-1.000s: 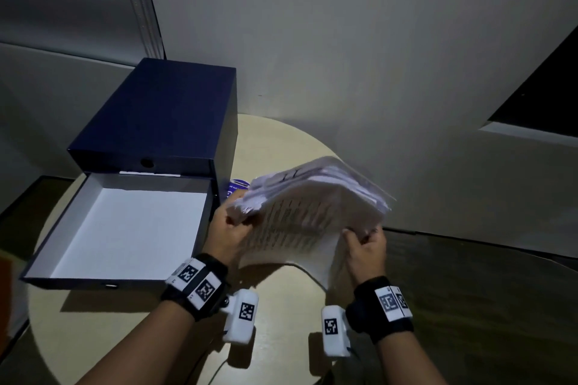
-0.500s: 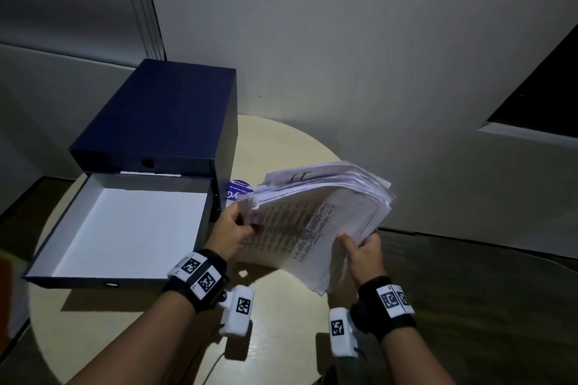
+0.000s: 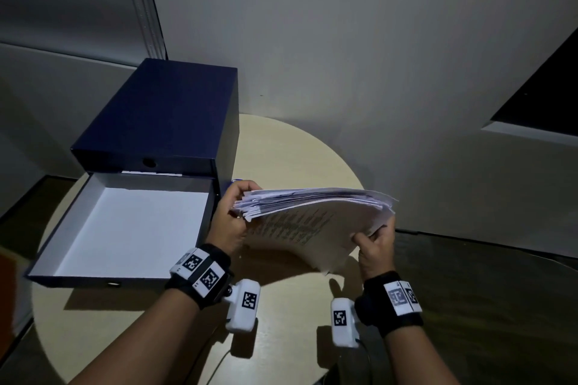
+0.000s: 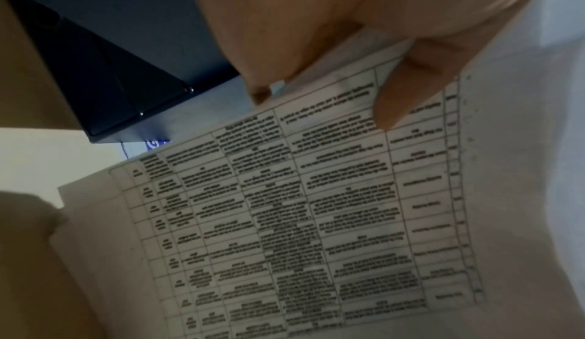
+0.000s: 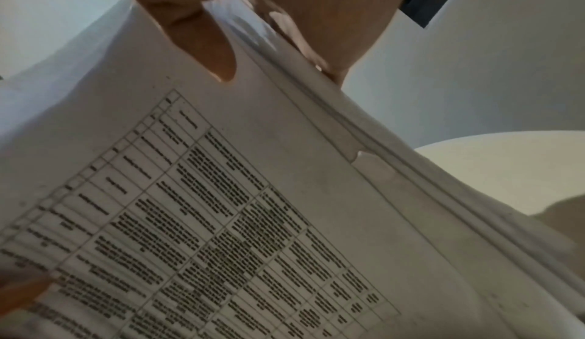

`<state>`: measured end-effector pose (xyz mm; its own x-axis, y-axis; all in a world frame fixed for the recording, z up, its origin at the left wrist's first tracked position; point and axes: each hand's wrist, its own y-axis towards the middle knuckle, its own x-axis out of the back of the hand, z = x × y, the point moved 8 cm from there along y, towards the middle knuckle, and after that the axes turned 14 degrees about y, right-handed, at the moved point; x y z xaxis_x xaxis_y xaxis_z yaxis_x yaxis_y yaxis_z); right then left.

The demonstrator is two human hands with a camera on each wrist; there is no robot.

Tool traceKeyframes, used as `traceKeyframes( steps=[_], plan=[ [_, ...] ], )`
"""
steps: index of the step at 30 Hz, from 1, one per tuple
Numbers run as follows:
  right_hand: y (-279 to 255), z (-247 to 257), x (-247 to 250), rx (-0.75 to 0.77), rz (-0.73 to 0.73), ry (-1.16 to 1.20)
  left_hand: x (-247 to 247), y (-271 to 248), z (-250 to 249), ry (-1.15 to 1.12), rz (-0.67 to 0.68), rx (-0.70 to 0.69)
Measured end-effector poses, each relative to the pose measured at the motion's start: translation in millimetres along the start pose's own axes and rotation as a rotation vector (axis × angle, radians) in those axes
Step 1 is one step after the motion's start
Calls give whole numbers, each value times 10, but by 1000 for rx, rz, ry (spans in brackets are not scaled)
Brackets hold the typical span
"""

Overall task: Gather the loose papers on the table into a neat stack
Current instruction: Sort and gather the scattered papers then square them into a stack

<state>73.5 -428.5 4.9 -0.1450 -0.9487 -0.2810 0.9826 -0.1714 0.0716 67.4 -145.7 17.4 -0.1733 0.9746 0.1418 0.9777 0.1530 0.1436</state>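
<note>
**Both hands grip a sheaf of papers above the round table**

Fingers [image 4: 392,99] of the left hand [image 3: 230,222] are curled round the left edge of the papers [image 3: 312,216], with the thumb on the near, printed side and the other fingers wrapped over the top of the sheaf. In the left wrist view 1 fingertip presses flat on a printed table of small text, too blurred to read. The right hand [image 3: 375,245] pinches the lower right corner of the papers: its thumb [image 5: 202,44] lies on the printed face and the remaining fingers sit behind the edges of the sheets, as the right wrist view shows.

The papers are held in the air between the 2 hands, clear of the round table [image 3: 294,153] and casting a shadow on it. The sheaf is tilted, its upper edges fanned and uneven, its lower corner drooping toward the table top. The sheets are not squared; several edges stick out at the right end.

To the left of the papers stands a dark blue box [image 3: 162,116] on the table, with an open drawer [image 3: 125,228] pulled out toward the person, white inside. The left hand is just beside the drawer's right wall. A small blue label [image 4: 156,144] lies on the table near the box, mostly hidden by the papers. Both wrists wear black bands carrying white marker tags and a white camera unit.
</note>
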Motion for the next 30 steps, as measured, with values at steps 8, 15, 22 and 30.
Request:
traceKeyframes(
  steps=[8,15,22,30],
  plan=[
    [96,-48,-42,-73,27,-56,-116,153,-18,18,117,72],
    [86,-37,-54,-73,-59,-227,-132,146,-96,90,44,115],
    [-84,206,-141,-14,-59,38,3,-76,-368,12,-95,-55],
    [18,562,-260,135,-215,16,13,55,-676,36,-236,-122]
  ],
)
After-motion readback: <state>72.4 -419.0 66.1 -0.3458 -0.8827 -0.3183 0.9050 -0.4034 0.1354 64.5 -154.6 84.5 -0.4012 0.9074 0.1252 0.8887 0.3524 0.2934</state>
